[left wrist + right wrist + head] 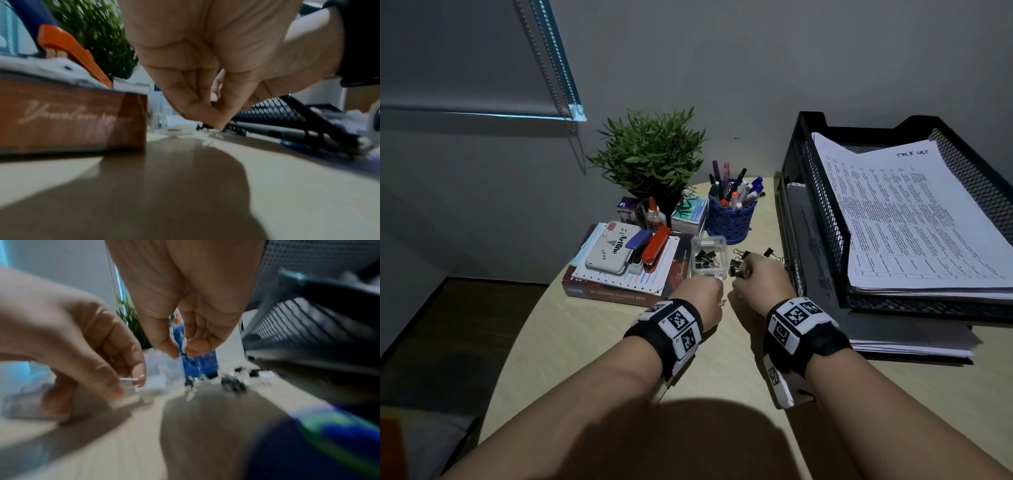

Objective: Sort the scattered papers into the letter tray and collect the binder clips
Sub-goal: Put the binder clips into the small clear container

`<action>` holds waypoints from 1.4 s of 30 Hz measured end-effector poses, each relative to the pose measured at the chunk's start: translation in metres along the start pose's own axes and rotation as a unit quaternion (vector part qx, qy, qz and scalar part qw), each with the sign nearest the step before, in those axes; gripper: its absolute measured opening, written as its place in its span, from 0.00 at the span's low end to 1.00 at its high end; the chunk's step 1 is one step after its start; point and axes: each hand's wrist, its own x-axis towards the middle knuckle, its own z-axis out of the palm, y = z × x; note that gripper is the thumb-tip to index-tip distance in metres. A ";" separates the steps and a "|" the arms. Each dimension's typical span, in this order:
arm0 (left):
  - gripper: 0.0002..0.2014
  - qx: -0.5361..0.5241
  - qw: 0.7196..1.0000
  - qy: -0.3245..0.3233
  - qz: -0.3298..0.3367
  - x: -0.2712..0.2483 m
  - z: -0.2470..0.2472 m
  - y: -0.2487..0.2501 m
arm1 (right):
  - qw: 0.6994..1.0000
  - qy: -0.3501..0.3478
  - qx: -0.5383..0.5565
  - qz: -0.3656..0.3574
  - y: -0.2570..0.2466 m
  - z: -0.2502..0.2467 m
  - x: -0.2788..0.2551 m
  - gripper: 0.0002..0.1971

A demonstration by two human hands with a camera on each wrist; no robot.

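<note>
A small clear plastic box [709, 244] with several black binder clips [703, 259] in it stands on the table. My left hand [714, 284] pinches its near edge, and its curled fingers [115, 356] show in the right wrist view. Just right of the box, my right hand [743, 270] pinches a black binder clip [734, 268] between thumb and fingers [164, 347]. More loose clips [770, 253] lie by the black mesh letter tray [822, 205]. Printed papers [911, 212] fill its top tier.
A blue pen holder [731, 219] and a potted plant [650, 154] stand behind the box. Left of it, a book [72, 116] carries a stamp pad [613, 257] and staplers. A paper stack [911, 344] lies under the tray. The table's curved edge [524, 329] falls away at left.
</note>
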 end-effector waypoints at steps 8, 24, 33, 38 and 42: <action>0.10 -0.087 0.980 0.159 -0.077 0.020 -0.048 -0.010 | 0.989 0.076 0.126 -0.023 -0.021 -0.016 0.020 0.12; 0.35 0.103 0.991 -0.087 0.012 0.023 0.018 0.021 | 0.994 -0.031 -0.080 0.073 0.022 0.010 -0.007 0.17; 0.23 0.121 0.991 -0.052 0.006 0.016 0.015 0.030 | 0.990 -0.030 -0.128 0.061 0.018 0.010 -0.008 0.12; 0.21 0.125 0.991 -0.041 0.016 0.009 0.019 0.023 | 0.991 -0.045 -0.118 0.047 0.014 0.007 -0.009 0.12; 0.13 0.115 0.993 -0.024 0.029 0.005 0.018 0.014 | 0.996 -0.025 -0.077 0.035 0.006 0.001 -0.007 0.10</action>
